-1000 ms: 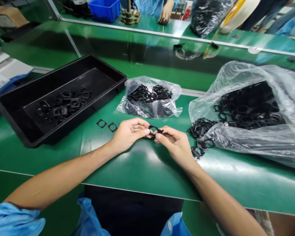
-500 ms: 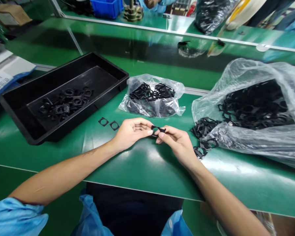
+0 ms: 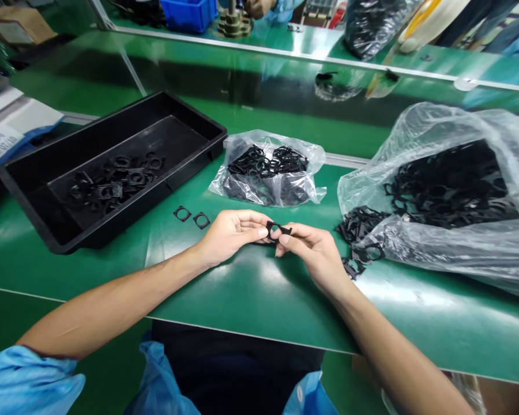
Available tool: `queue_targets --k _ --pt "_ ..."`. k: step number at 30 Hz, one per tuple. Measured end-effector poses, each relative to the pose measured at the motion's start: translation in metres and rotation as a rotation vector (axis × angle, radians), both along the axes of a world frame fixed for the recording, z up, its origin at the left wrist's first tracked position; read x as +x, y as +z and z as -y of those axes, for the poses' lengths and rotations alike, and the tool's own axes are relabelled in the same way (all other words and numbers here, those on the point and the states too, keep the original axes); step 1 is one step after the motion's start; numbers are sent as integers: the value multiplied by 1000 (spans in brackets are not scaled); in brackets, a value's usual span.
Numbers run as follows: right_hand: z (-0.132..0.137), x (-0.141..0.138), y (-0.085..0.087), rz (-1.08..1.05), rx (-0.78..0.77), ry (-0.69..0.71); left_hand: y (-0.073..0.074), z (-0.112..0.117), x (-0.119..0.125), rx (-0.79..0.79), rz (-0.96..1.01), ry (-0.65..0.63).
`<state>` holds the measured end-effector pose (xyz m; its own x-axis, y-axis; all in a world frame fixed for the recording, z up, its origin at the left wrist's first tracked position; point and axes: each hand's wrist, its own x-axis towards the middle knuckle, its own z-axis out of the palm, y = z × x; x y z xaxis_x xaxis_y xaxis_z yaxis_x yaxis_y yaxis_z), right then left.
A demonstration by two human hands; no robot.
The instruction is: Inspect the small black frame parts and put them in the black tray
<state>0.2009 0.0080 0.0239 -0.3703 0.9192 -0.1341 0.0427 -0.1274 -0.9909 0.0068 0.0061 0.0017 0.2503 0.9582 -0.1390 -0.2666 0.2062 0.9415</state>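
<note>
Between my two hands, above the green table, is a small black plastic frame with a round hole. My left hand pinches its left side between thumb and fingers. On its right side, the thumb and fingers of my right hand are closed. Fingertips hide parts of its edges. Two similar black frames lie flat on the table left of my left hand, one frame beside the other frame. Just beyond my hands sits a small clear bag of such black parts.
A black tray with several black frames stands at the left. At the right, a large clear bag lies open, its black parts spilling onto the table. Behind a low partition are a blue bin and another person's hand.
The black frame has tilted slightly between my fingers, its hole now facing me more. Both hands stay nearly in place. Across the partition, the other person's hand has shifted.
</note>
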Motion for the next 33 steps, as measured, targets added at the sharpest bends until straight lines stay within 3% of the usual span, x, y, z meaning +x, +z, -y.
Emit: queue_targets --k 11,15,26,33 --pt "-2 0 1 -47 -72 18 0 -1 0 -32 22 -36" --pt "0 -1 -1 -17 -62 4 -1 -2 -1 3 -55 -39" --pt "3 -3 -4 65 50 -128 0 -4 -4 182 -222 -11" --pt "1 -2 -5 -14 5 -190 0 -4 -5 119 -174 -65"
